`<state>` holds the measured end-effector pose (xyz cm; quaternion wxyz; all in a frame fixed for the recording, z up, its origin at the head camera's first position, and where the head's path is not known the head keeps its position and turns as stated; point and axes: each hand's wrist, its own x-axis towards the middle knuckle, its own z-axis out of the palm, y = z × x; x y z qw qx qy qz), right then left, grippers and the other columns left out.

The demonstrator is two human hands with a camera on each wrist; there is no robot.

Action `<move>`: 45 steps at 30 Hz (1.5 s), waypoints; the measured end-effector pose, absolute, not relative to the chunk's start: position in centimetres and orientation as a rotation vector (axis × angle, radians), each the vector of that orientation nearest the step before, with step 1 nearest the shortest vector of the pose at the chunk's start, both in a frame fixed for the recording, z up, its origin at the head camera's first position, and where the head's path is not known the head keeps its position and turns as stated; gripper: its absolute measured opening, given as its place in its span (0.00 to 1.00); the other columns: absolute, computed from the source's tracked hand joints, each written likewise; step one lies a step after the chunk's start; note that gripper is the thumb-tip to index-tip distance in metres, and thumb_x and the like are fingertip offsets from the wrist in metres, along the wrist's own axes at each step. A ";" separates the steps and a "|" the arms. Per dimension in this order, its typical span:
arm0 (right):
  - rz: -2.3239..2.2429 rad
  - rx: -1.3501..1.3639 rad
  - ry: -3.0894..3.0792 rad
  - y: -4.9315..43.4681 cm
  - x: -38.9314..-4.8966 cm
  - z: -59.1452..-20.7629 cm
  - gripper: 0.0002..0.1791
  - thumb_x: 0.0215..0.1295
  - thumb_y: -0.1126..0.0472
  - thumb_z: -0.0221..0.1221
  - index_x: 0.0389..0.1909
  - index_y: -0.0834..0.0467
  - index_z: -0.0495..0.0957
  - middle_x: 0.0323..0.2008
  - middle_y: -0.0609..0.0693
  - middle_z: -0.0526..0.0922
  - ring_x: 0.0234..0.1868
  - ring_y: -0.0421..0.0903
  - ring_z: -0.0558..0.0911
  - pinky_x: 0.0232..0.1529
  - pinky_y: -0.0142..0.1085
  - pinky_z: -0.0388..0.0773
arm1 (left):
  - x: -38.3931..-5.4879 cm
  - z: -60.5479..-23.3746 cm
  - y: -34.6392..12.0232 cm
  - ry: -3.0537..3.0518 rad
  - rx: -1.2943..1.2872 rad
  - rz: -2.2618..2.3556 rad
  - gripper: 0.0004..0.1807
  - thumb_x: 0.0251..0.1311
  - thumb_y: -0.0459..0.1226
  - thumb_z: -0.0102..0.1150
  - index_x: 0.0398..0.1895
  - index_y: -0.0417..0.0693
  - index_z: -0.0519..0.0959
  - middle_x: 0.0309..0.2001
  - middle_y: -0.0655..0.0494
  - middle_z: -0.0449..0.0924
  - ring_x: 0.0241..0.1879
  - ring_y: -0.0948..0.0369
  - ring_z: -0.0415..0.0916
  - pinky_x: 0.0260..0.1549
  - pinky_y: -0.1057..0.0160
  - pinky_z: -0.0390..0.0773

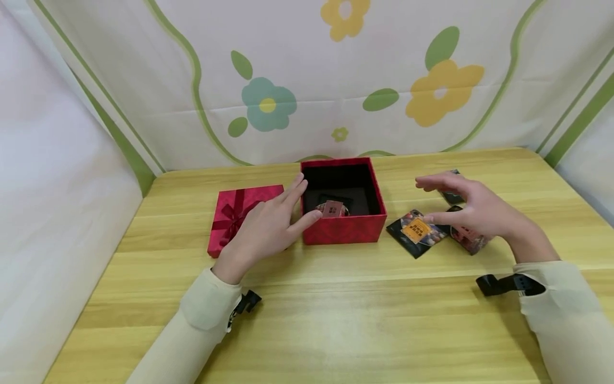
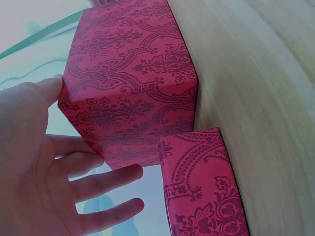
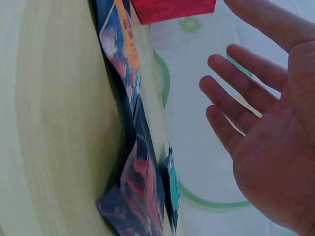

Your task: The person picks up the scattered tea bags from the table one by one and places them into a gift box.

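An uncovered red patterned gift box [image 1: 343,229] stands near the back of the table, its inside black. A small packet [image 1: 333,209] with a pink label lies in it. My left hand [image 1: 268,224] touches the box's left edge with thumb and fingertips, fingers extended; in the left wrist view the box wall [image 2: 133,64] fills the upper part. Over several flat packets to the right hovers my right hand [image 1: 484,210], fingers spread and holding nothing. Beneath it are an orange-labelled packet [image 1: 416,232], a pink-labelled packet [image 1: 472,240] and a dark one [image 1: 452,197] farther back.
Left of the box lies its red lid [image 1: 225,213] with a dark red bow [image 1: 233,220], partly covered by my left hand. Behind the wooden table [image 1: 336,320] hangs a white flowered cloth [image 1: 312,64], and pale cloth walls stand at both sides.
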<state>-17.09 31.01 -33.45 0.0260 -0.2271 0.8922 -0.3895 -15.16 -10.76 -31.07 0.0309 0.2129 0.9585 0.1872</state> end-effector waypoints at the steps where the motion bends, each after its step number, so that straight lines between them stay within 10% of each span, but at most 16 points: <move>1: -1.202 -0.707 2.744 31.1 -17.2 -33.5 0.40 0.62 0.65 0.75 0.74 0.42 0.74 0.66 0.42 0.77 0.66 0.29 0.71 0.63 0.15 0.63 | -15.1 -31.1 -10.8 2.955 0.658 0.580 0.46 0.76 0.65 0.47 0.88 0.56 0.50 0.88 0.62 0.46 0.12 0.62 0.51 0.16 0.64 0.56; 7: -1.168 -0.659 2.666 31.7 -17.3 -33.9 0.40 0.62 0.62 0.76 0.74 0.42 0.73 0.69 0.41 0.77 0.72 0.34 0.70 0.63 0.15 0.63 | -15.1 -31.2 -10.9 2.963 0.660 0.573 0.45 0.76 0.65 0.47 0.88 0.56 0.50 0.88 0.63 0.46 0.12 0.62 0.50 0.16 0.65 0.56; 14: -1.095 -0.612 2.577 32.1 -17.5 -34.1 0.43 0.58 0.59 0.78 0.74 0.40 0.72 0.74 0.43 0.72 0.81 0.61 0.61 0.70 0.63 0.63 | -15.2 -31.2 -10.8 2.964 0.673 0.571 0.45 0.77 0.65 0.47 0.88 0.56 0.51 0.88 0.62 0.47 0.12 0.62 0.51 0.16 0.65 0.56; 18: -1.042 -0.636 2.576 32.2 -17.7 -34.5 0.43 0.58 0.57 0.78 0.75 0.41 0.72 0.75 0.45 0.73 0.79 0.60 0.63 0.69 0.62 0.65 | -15.2 -31.2 -10.9 2.966 0.678 0.571 0.45 0.77 0.65 0.47 0.88 0.55 0.50 0.88 0.61 0.47 0.12 0.62 0.51 0.16 0.65 0.55; 26: -0.920 -0.665 2.581 32.3 -18.0 -34.9 0.43 0.59 0.51 0.78 0.75 0.40 0.71 0.73 0.45 0.76 0.62 0.37 0.73 0.54 0.31 0.76 | -15.1 -31.3 -10.9 2.979 0.671 0.559 0.45 0.77 0.65 0.47 0.88 0.56 0.50 0.88 0.62 0.46 0.12 0.62 0.50 0.16 0.65 0.54; 45: -0.752 -0.844 2.613 32.1 -17.8 -35.3 0.46 0.54 0.50 0.80 0.75 0.38 0.72 0.74 0.45 0.71 0.64 0.44 0.66 0.57 0.42 0.74 | -15.1 -31.1 -10.7 2.977 0.665 0.555 0.45 0.77 0.65 0.47 0.88 0.56 0.50 0.88 0.61 0.47 0.12 0.62 0.51 0.16 0.65 0.56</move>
